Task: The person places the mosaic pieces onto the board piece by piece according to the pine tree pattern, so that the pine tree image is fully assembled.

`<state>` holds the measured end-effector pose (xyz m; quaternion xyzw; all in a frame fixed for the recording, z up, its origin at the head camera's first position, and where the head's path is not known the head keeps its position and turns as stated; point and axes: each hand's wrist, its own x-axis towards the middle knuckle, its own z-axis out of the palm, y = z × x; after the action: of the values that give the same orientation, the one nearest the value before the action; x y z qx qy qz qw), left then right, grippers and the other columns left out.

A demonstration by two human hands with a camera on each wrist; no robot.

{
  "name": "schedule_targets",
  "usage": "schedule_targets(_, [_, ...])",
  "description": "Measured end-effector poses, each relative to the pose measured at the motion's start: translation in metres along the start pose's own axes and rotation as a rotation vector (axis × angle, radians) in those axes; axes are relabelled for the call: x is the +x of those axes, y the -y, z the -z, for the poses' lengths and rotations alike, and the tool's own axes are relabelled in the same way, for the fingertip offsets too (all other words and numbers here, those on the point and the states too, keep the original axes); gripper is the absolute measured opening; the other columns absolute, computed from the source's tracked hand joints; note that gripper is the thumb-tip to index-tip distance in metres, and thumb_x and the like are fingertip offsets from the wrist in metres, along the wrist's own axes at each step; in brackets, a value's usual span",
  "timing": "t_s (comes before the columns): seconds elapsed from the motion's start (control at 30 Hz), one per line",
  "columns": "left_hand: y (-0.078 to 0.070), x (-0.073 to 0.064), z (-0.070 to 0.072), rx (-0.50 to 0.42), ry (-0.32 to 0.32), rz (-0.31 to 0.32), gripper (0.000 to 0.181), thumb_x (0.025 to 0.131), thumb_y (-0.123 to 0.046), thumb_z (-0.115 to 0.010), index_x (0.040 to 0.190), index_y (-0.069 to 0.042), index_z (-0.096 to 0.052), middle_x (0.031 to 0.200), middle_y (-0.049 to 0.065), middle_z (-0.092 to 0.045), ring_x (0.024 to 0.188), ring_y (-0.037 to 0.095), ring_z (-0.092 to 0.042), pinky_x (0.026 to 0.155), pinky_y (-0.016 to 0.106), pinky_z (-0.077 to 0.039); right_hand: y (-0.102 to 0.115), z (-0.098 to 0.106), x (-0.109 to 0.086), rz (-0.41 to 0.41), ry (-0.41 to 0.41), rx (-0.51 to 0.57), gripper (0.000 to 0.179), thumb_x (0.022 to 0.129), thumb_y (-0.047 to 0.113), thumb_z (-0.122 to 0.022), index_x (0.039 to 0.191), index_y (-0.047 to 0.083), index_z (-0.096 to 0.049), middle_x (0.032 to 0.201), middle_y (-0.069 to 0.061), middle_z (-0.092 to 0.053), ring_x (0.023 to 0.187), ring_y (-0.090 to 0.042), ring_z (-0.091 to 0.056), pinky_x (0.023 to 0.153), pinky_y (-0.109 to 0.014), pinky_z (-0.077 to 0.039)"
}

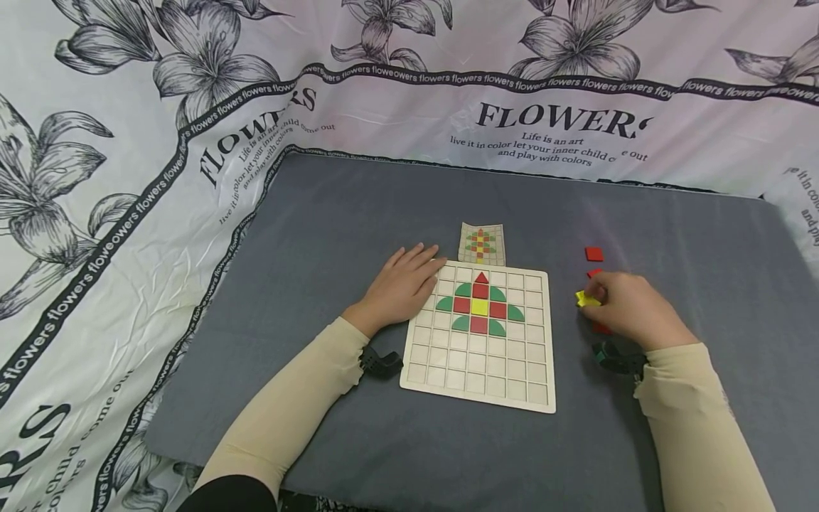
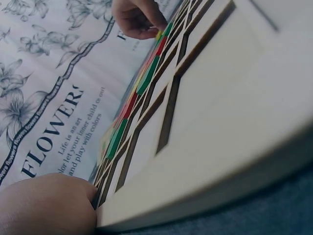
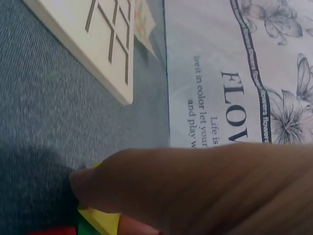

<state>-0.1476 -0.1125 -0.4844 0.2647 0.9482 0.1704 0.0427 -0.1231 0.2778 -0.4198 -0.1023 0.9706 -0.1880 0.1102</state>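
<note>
A pale gridded board (image 1: 476, 363) lies on the grey cloth. Red, green and yellow tiles make a stepped figure in its upper half, with a red triangle (image 1: 481, 279) on top. My left hand (image 1: 403, 284) rests at the board's upper left edge, fingers extended. To the right of the board, my right hand (image 1: 630, 309) pinches a yellow tile (image 1: 585, 299) between thumb and fingers. In the right wrist view the thumb (image 3: 112, 183) covers part of the yellow tile (image 3: 105, 220); a green piece (image 3: 87, 226) shows beneath it.
Above the board lies a small pattern card (image 1: 481, 245) with a similar coloured figure. Red tiles (image 1: 593, 254) lie on the grey cloth (image 1: 358, 213) around the right hand, some partly hidden by it. A flower-printed sheet (image 1: 397, 114) borders the cloth.
</note>
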Motion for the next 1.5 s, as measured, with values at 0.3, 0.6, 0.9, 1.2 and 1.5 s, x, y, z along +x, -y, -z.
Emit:
schedule_targets(0.3, [0.0,0.001,-0.001,0.008,-0.006,0.007,0.049,0.115,-0.033,-0.034,0.163,-0.022,-0.044,0.172,0.002,-0.031,0.162,0.024,-0.019,0.133,0.046,-0.009,0.028,-0.006,-0.004,0.05,-0.047,-0.009,0.008,0.085,0.015,-0.073,0.09,0.009,-0.073,0.083,-0.004,-0.067,0.075,-0.022,-0.059,0.064,-0.036,-0.046])
schedule_targets(0.6, [-0.001,0.0,0.0,0.002,-0.006,0.008,0.049,0.116,-0.033,-0.035,0.163,-0.022,-0.043,0.172,0.002,-0.031,0.162,0.024,-0.019,0.133,0.047,-0.009,0.062,-0.016,-0.009,0.127,-0.017,0.015,0.011,0.087,0.013,-0.076,0.095,0.007,-0.075,0.091,-0.006,-0.07,0.075,-0.019,-0.059,0.061,-0.033,-0.05])
schedule_targets(0.9, [0.0,0.001,-0.002,-0.006,-0.015,0.001,0.05,0.116,-0.033,-0.034,0.163,-0.022,-0.044,0.172,0.002,-0.031,0.162,0.024,-0.019,0.133,0.046,-0.009,0.093,-0.036,-0.013,0.282,-0.026,0.036,0.011,0.083,0.01,-0.08,0.094,0.01,-0.077,0.09,-0.002,-0.071,0.074,-0.017,-0.059,0.061,-0.031,-0.05])
schedule_targets(1.2, [0.001,0.001,0.0,0.0,-0.013,0.006,0.05,0.115,-0.033,-0.035,0.163,-0.022,-0.044,0.172,0.002,-0.031,0.162,0.024,-0.019,0.133,0.046,-0.009,0.108,-0.051,-0.017,0.355,-0.044,0.022,0.013,0.084,0.013,-0.082,0.096,0.015,-0.079,0.092,0.003,-0.07,0.074,-0.012,-0.058,0.062,-0.031,-0.051])
schedule_targets(1.5, [-0.001,0.0,0.0,0.01,-0.006,0.007,0.05,0.116,-0.034,-0.034,0.163,-0.022,-0.043,0.172,0.002,-0.031,0.162,0.025,-0.019,0.133,0.047,-0.009,0.117,-0.07,-0.02,0.48,-0.042,0.036,0.015,0.084,0.015,-0.088,0.096,0.017,-0.079,0.093,0.008,-0.068,0.08,-0.008,-0.063,0.069,-0.031,-0.057])
